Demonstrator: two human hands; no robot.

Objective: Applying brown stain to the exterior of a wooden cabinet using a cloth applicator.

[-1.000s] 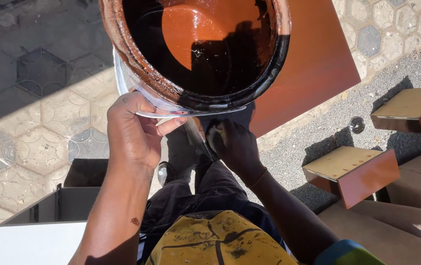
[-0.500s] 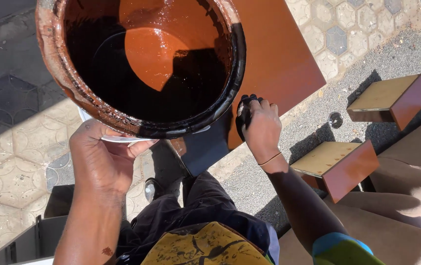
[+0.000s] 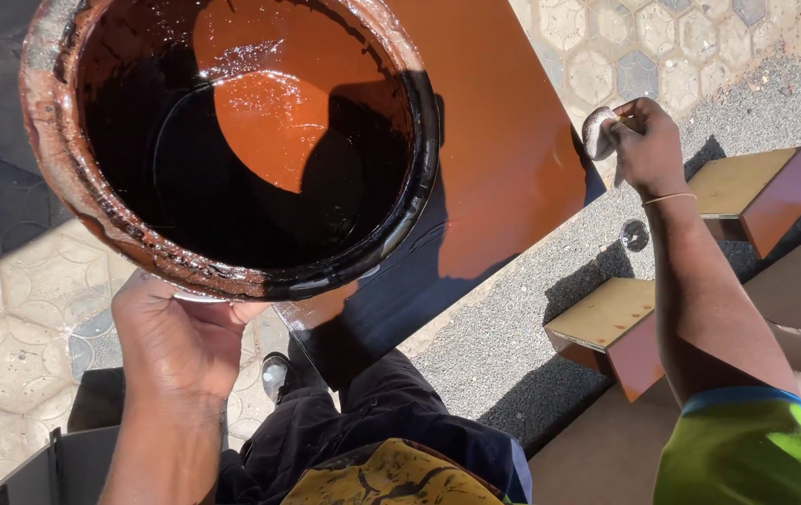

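While the left hand (image 3: 181, 341) clamps its fingers under the near rim of a paint bucket (image 3: 55, 187), the bucket is tipped toward the camera so that its whole inside shows. Dark reddish-brown paint (image 3: 270, 140) pools at the bottom of the bucket, half in sunlight and half in shadow, and dried crusts of the same colour coat the rim. Behind the bucket lies a flat board (image 3: 503, 140) painted orange-brown, its near corner running out from under the bucket's lower edge. Past the board's right edge, well apart from the bucket, the right hand (image 3: 648, 145) is closed around a small rounded pad or rag (image 3: 599, 131); it is too small to tell which. Two small wooden blocks (image 3: 606, 327) with reddish sides sit on the gravel to the right of the board, one beside the right forearm and one (image 3: 756, 192) beyond the wrist. Below the bucket, dark trousers (image 3: 372, 421) and a shoe (image 3: 276, 374) show above the patterned paving (image 3: 8, 309).
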